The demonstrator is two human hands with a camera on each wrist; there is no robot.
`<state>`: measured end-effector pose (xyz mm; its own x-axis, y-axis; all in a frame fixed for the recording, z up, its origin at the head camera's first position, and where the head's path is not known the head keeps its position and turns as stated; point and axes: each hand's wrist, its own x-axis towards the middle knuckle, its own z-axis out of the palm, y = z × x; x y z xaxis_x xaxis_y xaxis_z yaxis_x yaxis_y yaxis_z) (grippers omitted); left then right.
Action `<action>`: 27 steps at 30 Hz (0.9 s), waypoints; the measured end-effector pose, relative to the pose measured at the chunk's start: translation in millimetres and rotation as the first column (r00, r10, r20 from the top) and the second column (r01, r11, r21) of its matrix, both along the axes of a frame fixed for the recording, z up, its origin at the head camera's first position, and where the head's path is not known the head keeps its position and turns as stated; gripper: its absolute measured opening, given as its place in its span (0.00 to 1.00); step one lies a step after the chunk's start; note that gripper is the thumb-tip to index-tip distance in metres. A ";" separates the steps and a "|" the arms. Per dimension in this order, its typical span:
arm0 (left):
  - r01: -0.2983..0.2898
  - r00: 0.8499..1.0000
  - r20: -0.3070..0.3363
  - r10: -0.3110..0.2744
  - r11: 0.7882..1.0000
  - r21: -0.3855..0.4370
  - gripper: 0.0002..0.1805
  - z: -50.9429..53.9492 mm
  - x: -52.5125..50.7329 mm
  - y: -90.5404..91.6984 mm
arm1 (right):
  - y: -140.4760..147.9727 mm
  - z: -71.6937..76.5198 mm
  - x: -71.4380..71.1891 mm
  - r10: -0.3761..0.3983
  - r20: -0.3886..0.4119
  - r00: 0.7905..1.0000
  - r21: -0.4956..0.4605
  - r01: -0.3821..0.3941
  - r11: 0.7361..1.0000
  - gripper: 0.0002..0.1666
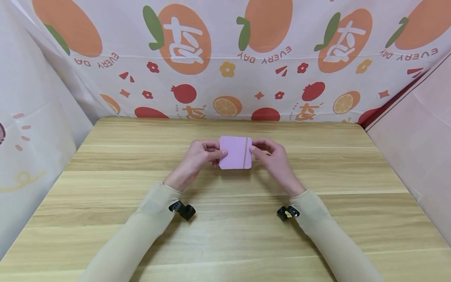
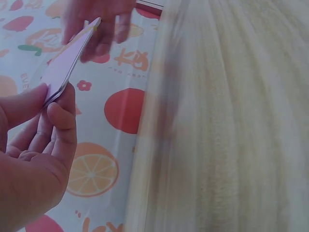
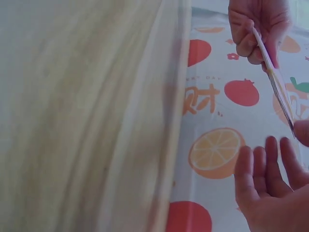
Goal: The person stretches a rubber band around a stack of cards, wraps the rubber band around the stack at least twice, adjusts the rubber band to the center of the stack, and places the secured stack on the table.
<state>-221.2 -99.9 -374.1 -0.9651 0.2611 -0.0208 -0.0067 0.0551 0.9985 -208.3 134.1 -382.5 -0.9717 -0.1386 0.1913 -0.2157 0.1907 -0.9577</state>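
Note:
A small, thin lilac notebook [image 1: 232, 152] with a tan elastic band [image 1: 245, 153] near its right edge is held up over the far middle of the table. My left hand [image 1: 195, 157] pinches its left edge, thumb on the cover and fingers behind. At the opposite edge, the thumb of my right hand [image 1: 276, 161] is at or against the notebook's side. In the right wrist view the right fingers [image 3: 259, 169] are extended and apart from the notebook [image 3: 277, 87], which appears nearly edge-on. The left wrist view shows its cover at a slant.
A wood-grain table [image 1: 225, 235] spreads under both forearms. Behind its far edge hangs a white curtain [image 1: 208, 84] printed with fruit, with pale cloth [image 1: 42, 98] along the left side. Each sleeve carries a small black wrist camera [image 1: 186, 212].

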 end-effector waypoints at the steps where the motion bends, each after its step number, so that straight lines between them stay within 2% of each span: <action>1: 0.008 1.000 0.001 -0.008 1.000 0.000 0.06 -0.8 0.3 0.6 | -0.1 4.1 2.0 -0.017 -0.030 0.999 0.006 0.018 1.000 0.16; 6: 0.045 0.999 -0.008 -0.045 0.999 -0.009 0.06 -3.8 2.0 3.6 | 1.2 8.1 2.8 -0.046 -0.120 0.992 0.022 0.049 0.999 0.14; 8: 0.061 0.998 -0.013 -0.061 0.998 -0.015 0.06 -4.8 2.2 4.4 | 3.7 -0.3 -2.8 -0.049 -0.144 0.988 0.018 0.052 0.998 0.13; 11: 0.092 0.996 -0.021 -0.092 0.996 -0.019 0.05 -6.0 2.3 5.4 | 4.8 -3.4 -3.8 -0.055 -0.165 0.985 0.017 0.059 0.998 0.12; 15: 0.132 0.990 -0.039 -0.133 0.991 -0.021 0.06 -6.2 2.7 6.2 | 5.1 -2.8 -3.2 -0.059 -0.150 0.987 0.015 0.062 0.998 0.13; 20: 0.156 0.986 -0.055 -0.157 0.987 -0.031 0.06 -7.4 4.6 8.1 | 5.3 -2.6 -4.2 -0.026 -0.087 0.996 0.009 0.027 1.000 0.13; 27: 0.139 0.988 -0.057 -0.143 0.988 -0.072 0.08 -9.3 7.2 13.1 | 5.0 -4.2 -4.6 -0.022 -0.040 0.999 0.014 0.022 1.000 0.12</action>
<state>-214.0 -86.8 -383.5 -0.9188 0.3943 0.0153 0.0675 0.1187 0.9906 -212.9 139.1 -386.7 -0.9663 -0.1204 0.2276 -0.2489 0.2096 -0.9456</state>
